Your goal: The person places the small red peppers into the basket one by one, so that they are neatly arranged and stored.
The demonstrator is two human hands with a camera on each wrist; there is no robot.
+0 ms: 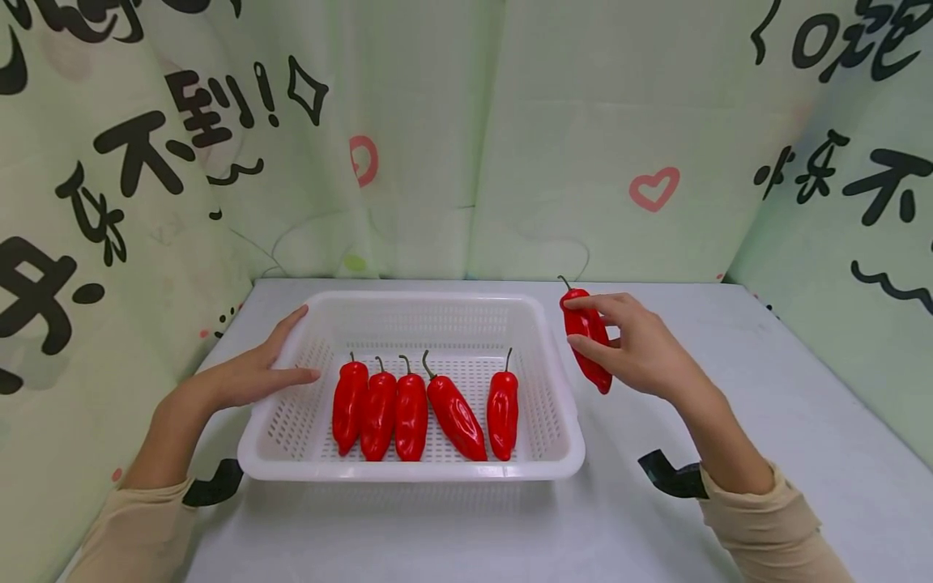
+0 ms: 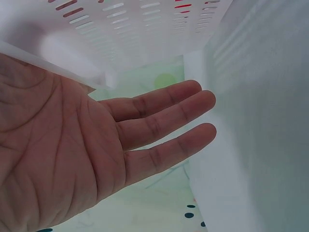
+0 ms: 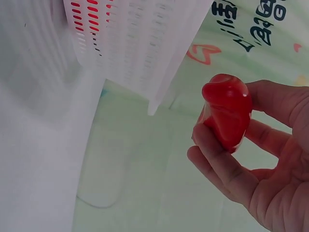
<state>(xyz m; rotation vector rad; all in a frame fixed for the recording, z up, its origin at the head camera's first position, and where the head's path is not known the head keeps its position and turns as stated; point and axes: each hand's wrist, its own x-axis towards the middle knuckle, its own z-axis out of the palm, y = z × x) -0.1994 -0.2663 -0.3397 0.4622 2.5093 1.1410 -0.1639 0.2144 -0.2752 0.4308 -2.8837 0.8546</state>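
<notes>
My right hand (image 1: pixel 641 348) pinches a red pepper (image 1: pixel 585 340) between thumb and fingers, above the table just past the basket's right side. The pepper's thin stem points up. In the right wrist view, its glossy lower end (image 3: pixel 227 111) faces the camera. My left hand (image 1: pixel 248 368) rests on the left rim of a white plastic basket (image 1: pixel 437 471), its thumb across the rim. Underneath that rim, the left wrist view shows straight fingers (image 2: pixel 164 123) outside the basket wall. Several red peppers (image 1: pixel 379 413) lie side by side in the basket, stems toward the back; one (image 1: pixel 457 417) slants.
The basket stands on a white table (image 1: pixel 678 518). A pale green curtain (image 1: pixel 554 162) with black lettering and pink hearts hangs behind and on both sides. Black straps (image 1: pixel 674 478) stick out at both wrists, by the beige sleeves.
</notes>
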